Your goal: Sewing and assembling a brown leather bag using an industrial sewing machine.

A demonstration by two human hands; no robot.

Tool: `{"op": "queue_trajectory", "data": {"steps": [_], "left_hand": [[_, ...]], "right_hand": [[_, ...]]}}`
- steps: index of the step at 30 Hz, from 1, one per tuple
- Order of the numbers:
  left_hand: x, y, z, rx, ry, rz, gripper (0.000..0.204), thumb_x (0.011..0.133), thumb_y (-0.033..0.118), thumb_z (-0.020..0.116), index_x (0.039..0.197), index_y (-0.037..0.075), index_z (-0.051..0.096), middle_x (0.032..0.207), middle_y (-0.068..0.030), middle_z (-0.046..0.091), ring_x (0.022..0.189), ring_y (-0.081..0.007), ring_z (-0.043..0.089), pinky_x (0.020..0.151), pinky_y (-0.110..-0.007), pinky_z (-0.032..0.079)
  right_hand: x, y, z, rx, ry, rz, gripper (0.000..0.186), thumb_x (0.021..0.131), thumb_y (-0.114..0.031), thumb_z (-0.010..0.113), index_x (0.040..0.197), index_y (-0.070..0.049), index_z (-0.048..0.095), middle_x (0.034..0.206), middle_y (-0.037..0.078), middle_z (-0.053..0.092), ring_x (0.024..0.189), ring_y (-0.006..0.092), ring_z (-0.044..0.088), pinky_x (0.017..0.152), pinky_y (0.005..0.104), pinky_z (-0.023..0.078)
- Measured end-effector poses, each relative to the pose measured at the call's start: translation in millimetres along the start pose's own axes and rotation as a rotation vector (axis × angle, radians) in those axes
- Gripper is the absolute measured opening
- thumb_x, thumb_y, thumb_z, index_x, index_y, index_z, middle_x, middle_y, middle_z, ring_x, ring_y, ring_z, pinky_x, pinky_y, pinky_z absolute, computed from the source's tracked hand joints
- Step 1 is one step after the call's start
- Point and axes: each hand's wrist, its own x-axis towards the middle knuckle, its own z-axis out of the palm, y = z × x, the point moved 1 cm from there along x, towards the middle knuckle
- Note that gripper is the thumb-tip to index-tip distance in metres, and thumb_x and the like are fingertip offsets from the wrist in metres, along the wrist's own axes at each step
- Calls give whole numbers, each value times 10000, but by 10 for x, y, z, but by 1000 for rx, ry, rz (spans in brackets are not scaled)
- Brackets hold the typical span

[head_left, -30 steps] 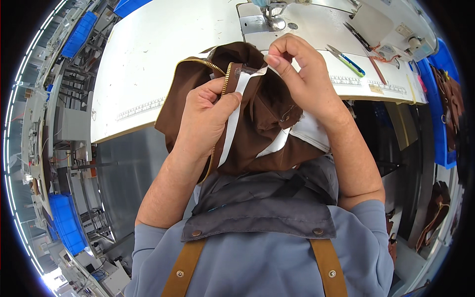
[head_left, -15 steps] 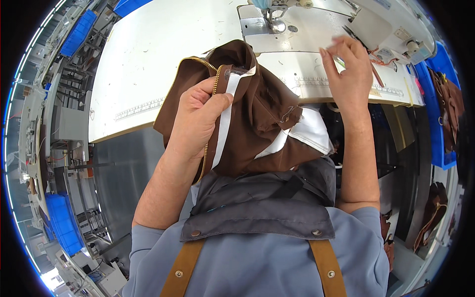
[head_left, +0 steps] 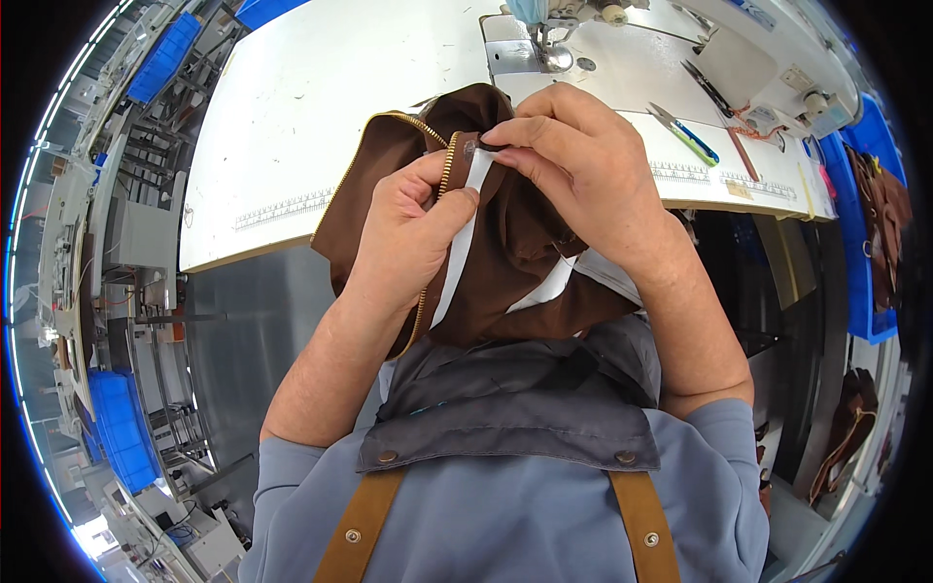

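Observation:
A brown fabric piece [head_left: 525, 223] with a gold-toothed zipper [head_left: 449, 165] along its edge is bunched over the table's front edge and my lap. My left hand [head_left: 413, 219] is closed on it, thumb and fingers pinching the zipper edge beside a white strip [head_left: 462, 248]. My right hand [head_left: 583, 165] pinches the top corner of the same piece, close to the upper end of the white strip. What lies between the right fingertips is mostly hidden. More white material shows in the folds under my right wrist.
Beyond the fabric stands a sewing machine [head_left: 554, 49] set into the white table [head_left: 321, 87]. Snips with blue and green handles [head_left: 688, 136], dark tweezers [head_left: 709, 87] and a reddish-brown stick [head_left: 743, 154] lie at right. A blue bin [head_left: 865, 291] with brown pieces stands past the table's right end.
My right hand has come left from above the table and now pinches the fabric's top corner. The snips it covered are now visible. My left hand keeps its hold.

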Motion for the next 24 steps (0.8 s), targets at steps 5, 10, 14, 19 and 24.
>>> {"op": "queue_trajectory", "data": {"steps": [5,10,14,19,24], "left_hand": [[9,-22,-69,41,-38,-18,288,934,-25,576,1213,-21,645,1005,-32,695,842,-52,640,755,-229,533],[25,-51,-70,54,-47,-20,276,932,-27,575,1201,-30,642,996,-32,694,829,-50,636,743,-227,531],[29,-60,-64,88,-45,23,273,932,-26,572,1196,-32,642,995,-33,696,823,-51,637,736,-226,532],[25,-53,-73,101,-37,5,274,929,-25,574,1194,-29,645,991,-27,694,810,-46,627,722,-221,520],[13,-34,-19,120,-28,42,282,929,-16,579,1203,-25,647,985,-10,679,824,-33,599,735,-213,490]], "right_hand": [[-2,33,-21,-93,16,-103,157,767,-67,729,917,-46,690,892,79,624,795,265,638,678,378,515],[2,-9,-86,-397,-52,-313,206,728,-125,660,922,-58,675,922,39,613,846,210,624,712,340,484],[2,-10,-61,-477,-64,-370,243,713,-141,658,938,-48,667,934,38,606,841,198,614,709,326,474],[31,127,-120,-388,146,-270,196,745,-56,680,940,-50,655,944,90,616,862,262,632,709,390,501],[-10,113,-216,-161,60,-23,211,773,35,719,961,-32,653,928,99,642,821,304,646,685,406,519]]}}
